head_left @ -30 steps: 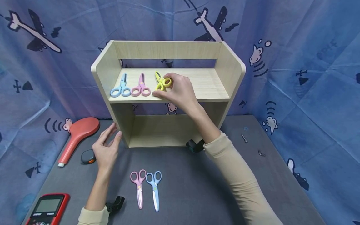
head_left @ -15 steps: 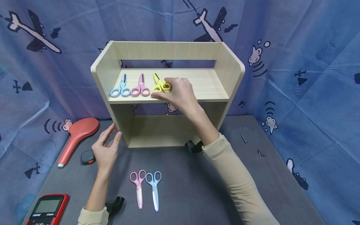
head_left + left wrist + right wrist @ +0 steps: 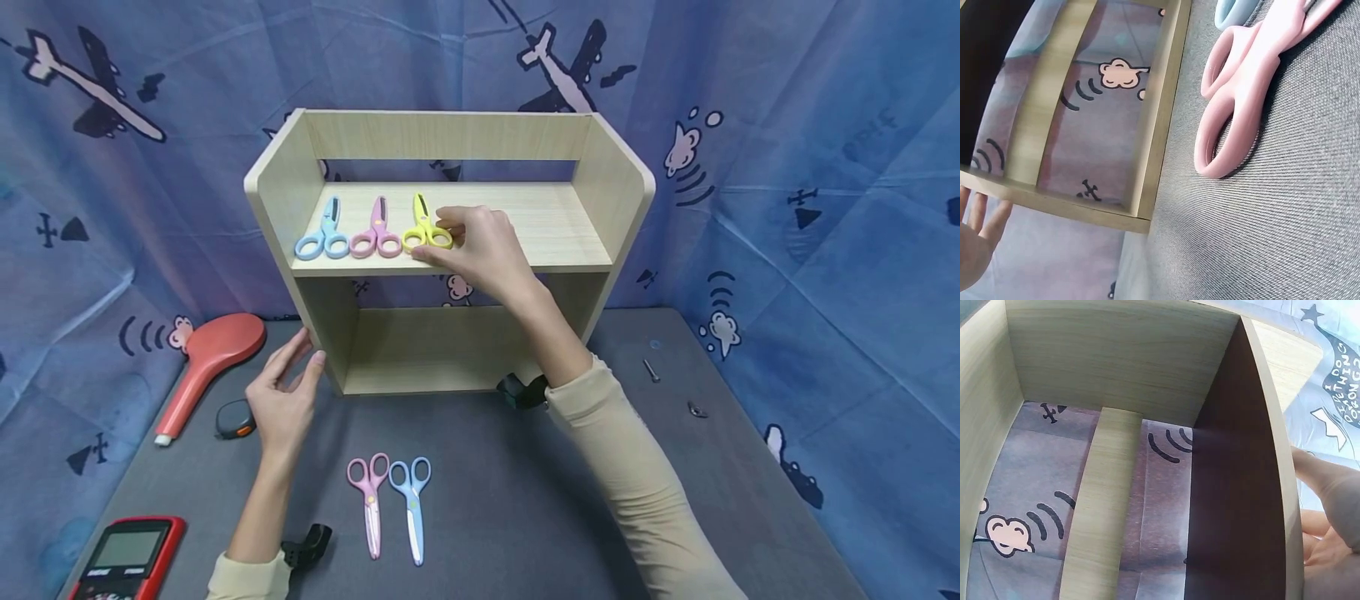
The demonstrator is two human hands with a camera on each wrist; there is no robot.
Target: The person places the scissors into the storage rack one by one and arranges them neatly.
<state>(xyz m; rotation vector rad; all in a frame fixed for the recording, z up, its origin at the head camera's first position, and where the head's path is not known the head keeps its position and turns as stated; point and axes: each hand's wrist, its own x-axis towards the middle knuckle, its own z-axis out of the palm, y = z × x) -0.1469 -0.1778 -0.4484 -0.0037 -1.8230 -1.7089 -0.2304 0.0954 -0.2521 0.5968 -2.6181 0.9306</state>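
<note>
Yellow scissors (image 3: 424,227) lie on the upper board of a pale wooden shelf (image 3: 517,229), blades to the back. My right hand (image 3: 487,250) has its thumb at the front of their handle loops and its fingers curled at the right loop. In the right wrist view the shelf board hides the scissors and part of the hand (image 3: 1329,519). To their left lie pink scissors (image 3: 377,229) and light blue scissors (image 3: 324,231), both blades back. My left hand (image 3: 285,400) touches the shelf's left side with extended fingers; its fingertips (image 3: 999,215) show at the edge in the left wrist view.
Pink-handled scissors (image 3: 367,504) and blue-handled scissors (image 3: 411,508) lie on the grey table before the shelf. At left are a red paddle-shaped tool (image 3: 213,358), a tape measure (image 3: 236,418) and a red meter (image 3: 129,558). Small metal parts (image 3: 651,371) lie at right.
The yellow scissors have turned from a slant to nearly straight, beside the pink pair. My right hand has come slightly down with them. My left hand has stayed at the shelf side.
</note>
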